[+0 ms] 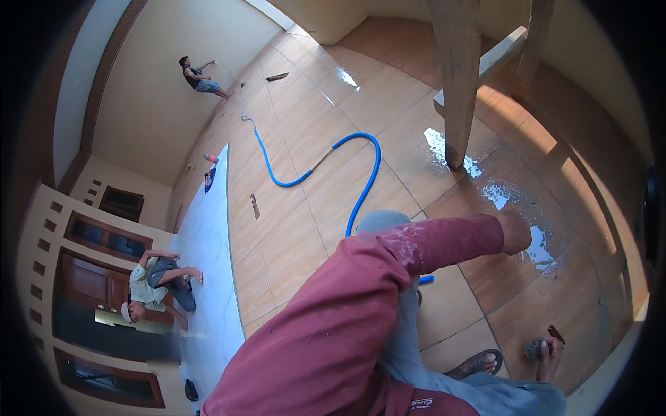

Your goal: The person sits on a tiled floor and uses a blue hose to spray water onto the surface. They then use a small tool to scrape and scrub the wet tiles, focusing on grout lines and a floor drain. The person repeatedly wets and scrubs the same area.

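My left hand [515,232], at the end of a maroon sleeve [326,305], reaches down to the wet tile floor [444,229]. Its fingers are mostly hidden, and whether they hold anything does not show. Glints of water [538,251] lie right beside it. Lower right, past my jeans-covered leg, my right hand [550,357] is closed low over the tiles. Against its fingers sits a round grey object [533,349], its kind unclear. A narrow reddish-brown piece [556,333] juts out by the same hand.
A wooden post [459,83] with a crossbar stands just ahead. A blue hose [377,156] snakes over the tiles. One person [156,288] squats on a pale glossy slab [208,256] at left; another [201,76] is by the far wall. A small tool [254,206] lies on the floor.
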